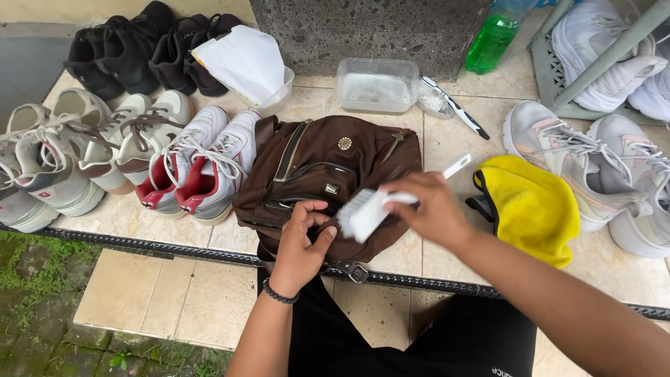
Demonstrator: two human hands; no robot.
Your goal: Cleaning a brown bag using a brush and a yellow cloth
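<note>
The fingers of the right hand [434, 209] are wrapped around the handle of a white brush [377, 208], whose bristled head is tilted down onto the front of a brown bag [314, 174]. The left hand [301, 246], a dark band at its wrist, has its fingers curled and pressing on the bag's lower front, just beside the brush head. The bag lies flat on a tiled ledge [447, 139], its bottom edge hanging over the front rim. Just left of the bag stand white sneakers with red lining [202, 167], then more pale sneakers, with black shoes [139, 49] behind them. Behind the bag sit a clear plastic tub [377, 85] and a toothbrush [457, 108]. To the right lies a yellow cloth [532, 206], with grey sneakers [586, 160] beyond it.
</note>
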